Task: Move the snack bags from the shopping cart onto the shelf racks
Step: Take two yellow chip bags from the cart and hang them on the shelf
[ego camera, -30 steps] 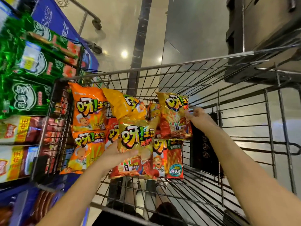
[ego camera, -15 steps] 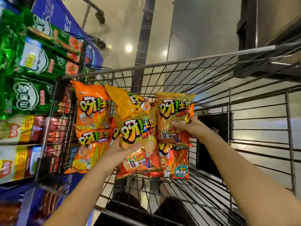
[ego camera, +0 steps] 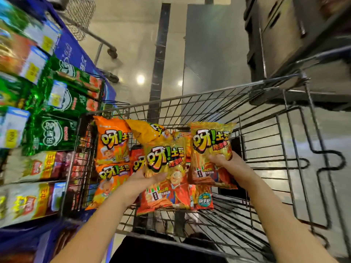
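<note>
My left hand (ego camera: 146, 180) grips a gold-and-red snack bag (ego camera: 167, 173) by its left side, held upright above the wire shopping cart (ego camera: 266, 149). My right hand (ego camera: 226, 164) holds a second, matching snack bag (ego camera: 209, 149) from its right side, just to the right of the first. Both bags are lifted clear of the cart floor. Several more orange and yellow snack bags (ego camera: 112, 143) lean against the cart's left wall. The shelf racks (ego camera: 38, 130) stand at the left, filled with green and red packets.
A blue shelf end panel (ego camera: 76, 54) rises behind the racks. Another cart's wheels and frame (ego camera: 110, 52) stand on the shiny floor farther ahead. A dark cabinet (ego camera: 284, 44) sits at the upper right. The cart's right half holds no bags.
My right hand has lifted its bag higher and nearer to me. The left hand has kept its bag and raised it a little. The view has tilted up along the aisle.
</note>
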The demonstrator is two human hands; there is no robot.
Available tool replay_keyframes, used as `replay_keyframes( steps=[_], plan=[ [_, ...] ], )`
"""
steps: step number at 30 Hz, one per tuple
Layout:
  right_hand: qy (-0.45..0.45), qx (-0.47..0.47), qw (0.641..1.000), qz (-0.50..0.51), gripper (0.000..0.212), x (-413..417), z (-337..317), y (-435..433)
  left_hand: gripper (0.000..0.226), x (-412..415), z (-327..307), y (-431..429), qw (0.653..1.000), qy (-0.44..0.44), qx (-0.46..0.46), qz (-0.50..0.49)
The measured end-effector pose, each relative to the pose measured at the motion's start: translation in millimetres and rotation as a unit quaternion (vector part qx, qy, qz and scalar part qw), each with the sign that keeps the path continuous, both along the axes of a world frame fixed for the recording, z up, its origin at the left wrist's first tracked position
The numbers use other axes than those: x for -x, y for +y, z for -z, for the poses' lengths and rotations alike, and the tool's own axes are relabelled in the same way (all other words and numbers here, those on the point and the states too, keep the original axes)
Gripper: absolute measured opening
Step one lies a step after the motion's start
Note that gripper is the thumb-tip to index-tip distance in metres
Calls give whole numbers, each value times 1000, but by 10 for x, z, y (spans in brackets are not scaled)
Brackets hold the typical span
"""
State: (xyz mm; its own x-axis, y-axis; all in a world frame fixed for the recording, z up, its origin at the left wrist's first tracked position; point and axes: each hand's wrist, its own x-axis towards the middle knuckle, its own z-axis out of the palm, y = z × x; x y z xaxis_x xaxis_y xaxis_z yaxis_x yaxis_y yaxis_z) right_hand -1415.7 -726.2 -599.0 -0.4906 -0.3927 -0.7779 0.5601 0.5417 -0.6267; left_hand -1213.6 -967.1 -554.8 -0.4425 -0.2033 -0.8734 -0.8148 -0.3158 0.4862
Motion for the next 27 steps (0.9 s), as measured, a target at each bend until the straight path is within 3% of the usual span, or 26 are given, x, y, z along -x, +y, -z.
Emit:
replay_keyframes(
  steps=[2, 4, 6, 8, 14, 17, 18, 23, 27],
  plan=[
    [8, 5, 1000, 0, 84, -80, -256, 61, 175, -26, -169, -1, 1000, 27, 4, 11],
    [28, 8, 1000, 7, 66, -185, -540, 110, 178, -40, -357, -16, 998, 63, 12, 15],
    [39, 19, 999, 31, 57, -293, -789, 160, 160, -57, -502, -42, 996, 91, 1, -3],
    [34, 55, 997, 32, 67, -404, -976, 208, 147, -84, -629, -103, 992, 123, 6, -21],
    [54, 85, 994, 45, 47, -646, -1388, 133, 174, -169, -878, -333, 980, 193, 39, -19],
    [54, 94, 993, 39, 61, -702, -1489, 71, 119, -225, -932, -393, 977, 202, 43, -49],
    [54, 97, 993, 38, 63, -710, -1505, 53, 111, -264, -963, -400, 977, 201, 43, -53],
    [48, 129, 990, 21, 55, -680, -1614, -62, 146, -486, -809, -508, 970, 222, 55, -84],
    [41, 150, 987, -35, 58, -567, -1629, -162, 133, -788, -679, -530, 964, 217, 69, -140]
  ],
)
